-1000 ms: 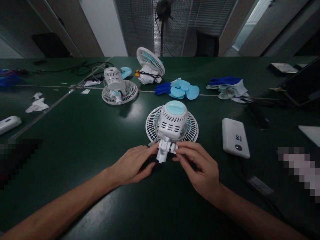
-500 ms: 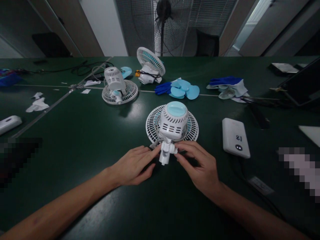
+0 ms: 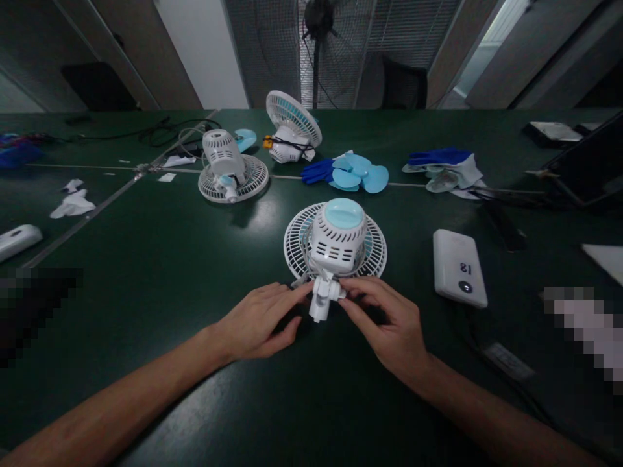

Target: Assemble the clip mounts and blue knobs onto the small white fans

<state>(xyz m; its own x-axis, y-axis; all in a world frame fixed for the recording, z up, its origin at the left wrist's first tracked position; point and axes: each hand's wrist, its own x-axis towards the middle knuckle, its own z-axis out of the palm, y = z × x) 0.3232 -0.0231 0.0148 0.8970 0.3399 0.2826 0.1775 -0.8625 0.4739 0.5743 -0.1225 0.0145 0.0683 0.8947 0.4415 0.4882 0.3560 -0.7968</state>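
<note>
A small white fan [image 3: 335,250] lies grille-down on the dark green table, its motor housing with a light blue cap facing up. Its white neck joint [image 3: 320,299] points toward me. At the joint's right side, my right hand [image 3: 394,324] pinches a small white knob [image 3: 339,293] between thumb and fingers. My left hand [image 3: 263,321] lies to the left with fingers stretched out, the index fingertip against the joint and the thumb apart from it. A thin cord runs along the housing, and that fingertip is partly hidden behind the joint.
Behind stand a second fan [image 3: 224,162] lying grille-down and a third fan [image 3: 292,130] tilted up. Light blue fan blades [image 3: 360,174] lie beside blue gloves [image 3: 317,171]; more gloves [image 3: 445,167] are farther right. A white power bank [image 3: 459,267] sits right of my right hand.
The fingers of my right hand have shifted very slightly at the knob. My left hand and the fan stay almost where they were.
</note>
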